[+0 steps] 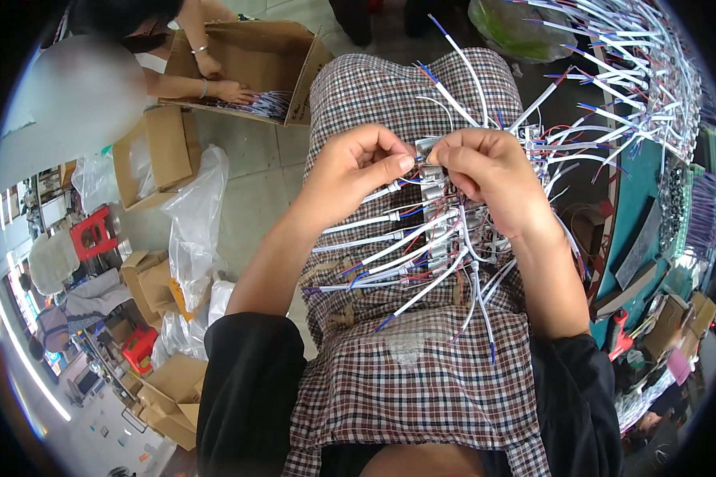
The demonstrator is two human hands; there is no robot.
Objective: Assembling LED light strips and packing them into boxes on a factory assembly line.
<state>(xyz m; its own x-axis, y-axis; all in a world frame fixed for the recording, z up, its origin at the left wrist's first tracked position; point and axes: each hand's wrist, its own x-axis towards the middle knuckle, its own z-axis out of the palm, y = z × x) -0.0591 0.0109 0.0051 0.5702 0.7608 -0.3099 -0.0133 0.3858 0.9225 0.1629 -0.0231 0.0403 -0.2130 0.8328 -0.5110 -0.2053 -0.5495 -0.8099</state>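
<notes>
Over my lap, my left hand (362, 168) is closed in a pinch, thumb and forefinger at a thin blue-tinted wire beside a small silver metal part (427, 146). My right hand (489, 171) pinches at that same metal part from the other side; its fingertips cover some of it. Below the hands lies a row of similar silver metal parts (437, 230), with white cables (406, 253) running out to both sides. Many of the cables end in blue and red wires. The bunch rests on a checked apron (422, 397).
A large heap of similar cabled parts (660, 87) lies on the green-topped table (640, 195) at right. A red-handled tool (619, 334) is nearby. At upper left, another person's hands (231, 91) reach into a cardboard box (294, 48). Plastic bags (195, 219) and red stools (95, 236) stand left.
</notes>
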